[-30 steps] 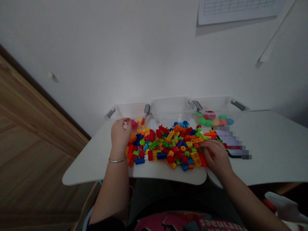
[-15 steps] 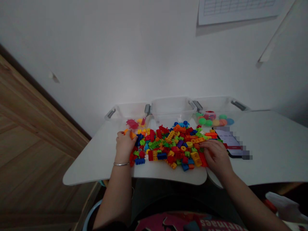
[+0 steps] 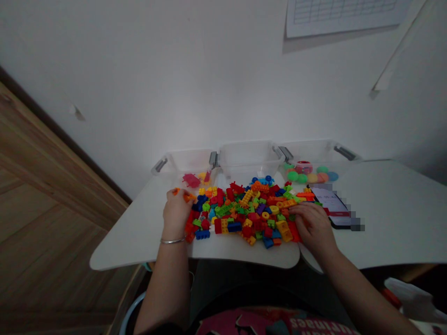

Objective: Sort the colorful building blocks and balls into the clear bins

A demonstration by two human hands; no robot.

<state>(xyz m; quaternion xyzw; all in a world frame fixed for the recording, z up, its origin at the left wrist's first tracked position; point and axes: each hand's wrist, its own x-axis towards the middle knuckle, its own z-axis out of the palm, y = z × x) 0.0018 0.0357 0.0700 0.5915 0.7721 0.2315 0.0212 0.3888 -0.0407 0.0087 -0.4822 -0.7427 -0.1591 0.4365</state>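
Left hand [image 3: 177, 210] in close, fingers [image 3: 180, 195] curled shut, and there's an orange brick [image 3: 189, 197] showing right at the fingertips, a smaller orange bit [image 3: 176, 191] on the outer side! It looks pinched, though the hand hides the grip itself. That brick seems to lie crosswise, long side running left to right, straight ahead of the left hand, far nearer it than the right. Just past those fingers, the pile of plastic bricks [image 3: 244, 214] stretches across to the right hand [image 3: 313, 226], fingers [image 3: 296, 209] open and spread on the pile's edge, next to a red brick [image 3: 295, 231]. Ahead of the fingertips, three clear plastic bins: a pink piece [image 3: 191, 180] in the left bin [image 3: 188, 160], the middle bin [image 3: 249, 158], coloured discs [image 3: 292, 176] in the right bin [image 3: 314, 151].
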